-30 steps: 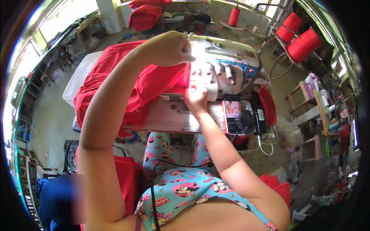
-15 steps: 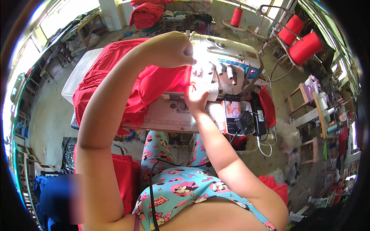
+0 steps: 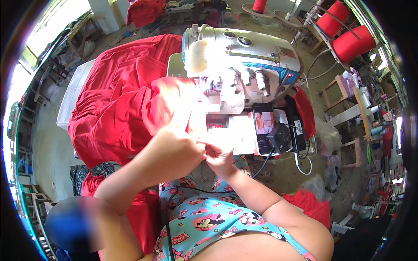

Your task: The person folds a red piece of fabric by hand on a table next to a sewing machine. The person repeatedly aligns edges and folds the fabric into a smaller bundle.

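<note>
My left hand is closed in a fist just in front of the sewing machine's table. Its fingertips meet those of my right hand, which is pinched together. Whatever lies between the fingers is hidden or too small to name. Red cloth spreads in folds over the left of the table and reaches the presser area of the white and silver sewing machine. Strong glare washes out the cloth edge beside my left hand.
A dark flat box with a black power adapter and cables sits right of my hands. Red thread cones stand at the far right. A wooden rack holds small spools. Red cloth also lies by my legs.
My left hand has come down from the machine head toward me. My right hand has drawn back from the machine's front, and both now meet. The red cloth lies uncovered.
</note>
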Demonstrator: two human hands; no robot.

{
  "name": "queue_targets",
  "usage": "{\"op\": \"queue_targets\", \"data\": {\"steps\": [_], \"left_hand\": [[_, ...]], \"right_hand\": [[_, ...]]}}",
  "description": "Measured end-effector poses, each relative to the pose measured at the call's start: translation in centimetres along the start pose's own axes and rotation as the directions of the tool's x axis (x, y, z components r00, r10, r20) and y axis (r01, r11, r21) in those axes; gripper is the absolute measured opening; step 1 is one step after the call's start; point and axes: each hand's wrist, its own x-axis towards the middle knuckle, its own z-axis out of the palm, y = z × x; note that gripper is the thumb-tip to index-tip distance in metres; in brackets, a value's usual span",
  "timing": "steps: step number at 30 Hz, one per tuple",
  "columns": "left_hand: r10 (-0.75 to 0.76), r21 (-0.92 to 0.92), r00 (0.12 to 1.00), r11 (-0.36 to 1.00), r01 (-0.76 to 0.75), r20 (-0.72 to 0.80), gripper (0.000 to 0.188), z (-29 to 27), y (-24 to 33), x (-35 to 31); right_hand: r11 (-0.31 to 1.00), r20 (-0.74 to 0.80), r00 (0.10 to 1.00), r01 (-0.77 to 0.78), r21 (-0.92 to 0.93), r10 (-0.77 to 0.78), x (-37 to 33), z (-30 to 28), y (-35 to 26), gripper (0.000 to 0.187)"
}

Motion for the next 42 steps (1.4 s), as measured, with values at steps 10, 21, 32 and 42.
{"op": "queue_targets", "data": {"steps": [10,21,32,42], "left_hand": [[-0.125,0.071,0.918,0.984,0.163,-0.375,0.007,4.0,-3.5,3.3],[-0.096,0.089,0.872,0.984,0.157,-0.479,0.009,5.0,-6.3,5.3],[-0.290,0.394,0.845,0.784,0.479,-0.449,0.008,7.7,-0.3,5.6],[-0.449,0.061,0.866,0.880,0.472,-0.219,0.023,6.0,-4.1,1.3]], "right_hand": [[0.901,0.006,0.969,0.231,-0.368,-0.246,6.7,-0.2,2.1,0.033],[0.598,0.213,0.976,0.190,-0.778,-0.034,4.1,2.4,-0.5,0.026],[0.940,0.332,0.907,-0.161,-0.300,0.261,1.2,3.6,0.3,0.037],[0.861,0.262,0.962,0.072,-0.503,0.073,1.6,0.9,-0.2,0.044]]}}
